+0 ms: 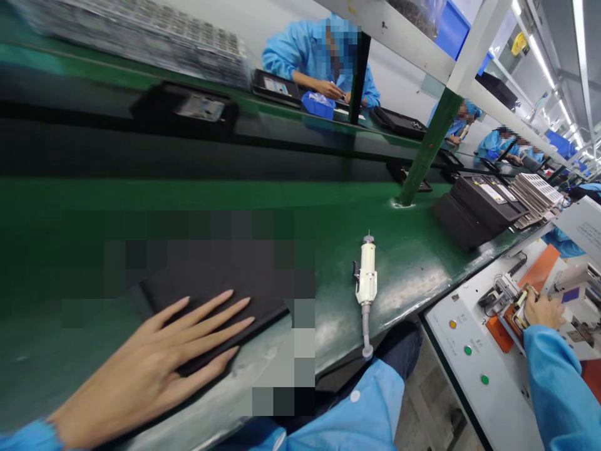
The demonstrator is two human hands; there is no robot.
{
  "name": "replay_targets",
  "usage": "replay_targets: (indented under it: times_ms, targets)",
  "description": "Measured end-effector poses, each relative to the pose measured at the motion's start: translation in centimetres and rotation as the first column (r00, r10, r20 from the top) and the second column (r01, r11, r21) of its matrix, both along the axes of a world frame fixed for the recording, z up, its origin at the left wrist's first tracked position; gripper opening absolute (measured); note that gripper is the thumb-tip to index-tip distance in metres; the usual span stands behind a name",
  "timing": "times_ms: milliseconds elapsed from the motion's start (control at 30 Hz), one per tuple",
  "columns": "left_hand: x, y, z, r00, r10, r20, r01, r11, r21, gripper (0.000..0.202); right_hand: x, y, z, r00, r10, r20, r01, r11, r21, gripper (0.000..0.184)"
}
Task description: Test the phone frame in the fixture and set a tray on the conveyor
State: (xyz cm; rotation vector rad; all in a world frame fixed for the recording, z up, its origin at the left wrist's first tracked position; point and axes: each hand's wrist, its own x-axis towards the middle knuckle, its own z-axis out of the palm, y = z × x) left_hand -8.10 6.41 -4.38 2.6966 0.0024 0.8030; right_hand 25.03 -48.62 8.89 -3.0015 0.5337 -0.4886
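My left hand lies flat with its fingers spread on a black tray at the near edge of the bench. Part of that tray is hidden by blurred blocks in the picture. Off to the right, my right hand reaches over a machine with a metal and orange fixture. Its fingers are bent around a small part at the fixture, too covered to name. Between my hands, a cream-coloured powered screwdriver rests on the green bench, its bit pointing away and its cable running toward me.
A stack of black trays stands by a green post, with pale slotted trays behind. Trays holding parts lie along the dark conveyor. Clear plastic trays are piled far left. Across sits a co-worker in blue.
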Motion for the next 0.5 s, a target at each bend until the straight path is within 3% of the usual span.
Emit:
replay_targets:
  times_ms: [67, 133, 200, 267, 300, 367, 433, 500]
  targets:
    - [-0.2, -0.3, 0.6, 0.998, 0.018, -0.054, -0.020, 0.999, -0.027, 0.041, -1.7, -0.3, 0.6, 0.996, 0.086, -0.031, -0.085, 0.996, 0.016, 0.055]
    - [-0.6, -0.7, 1.4, 0.991, 0.015, -0.130, -0.021, 0.999, -0.038, 0.040, -4.9, -0.6, 0.6, 0.983, 0.178, 0.039, -0.179, 0.984, 0.015, 0.054]
    - [-1.0, -0.9, 2.1, 0.982, -0.022, -0.186, 0.017, 1.000, -0.025, 0.039, -9.3, -0.6, -0.6, 0.942, 0.220, 0.252, -0.232, 0.973, 0.018, 0.057]
    - [-1.2, -0.8, 2.5, 0.975, -0.067, -0.213, 0.064, 0.998, -0.019, 0.038, -14.0, -0.2, -3.1, 0.910, 0.174, 0.377, -0.232, 0.966, 0.112, 0.063]
    - [-1.2, -0.7, 2.6, 0.970, -0.095, -0.222, 0.094, 0.995, -0.017, 0.038, -16.1, 0.0, -4.7, 0.933, 0.135, 0.333, -0.211, 0.956, 0.205, 0.064]
    - [-1.0, -0.4, 2.7, 0.967, -0.118, -0.226, 0.116, 0.993, -0.023, 0.038, -19.4, 0.0, -8.1, 0.993, 0.086, 0.085, -0.112, 0.920, 0.376, 0.060]
    - [-0.8, -0.4, 2.9, 0.962, -0.126, -0.243, 0.124, 0.992, -0.023, 0.038, -20.9, -0.5, -11.0, 0.993, 0.050, -0.105, -0.003, 0.913, 0.409, 0.050]
    - [-0.6, -0.9, 3.5, 0.948, -0.142, -0.286, 0.141, 0.990, -0.023, 0.038, -20.2, -0.6, -12.8, 0.978, 0.083, -0.192, 0.002, 0.915, 0.405, 0.046]
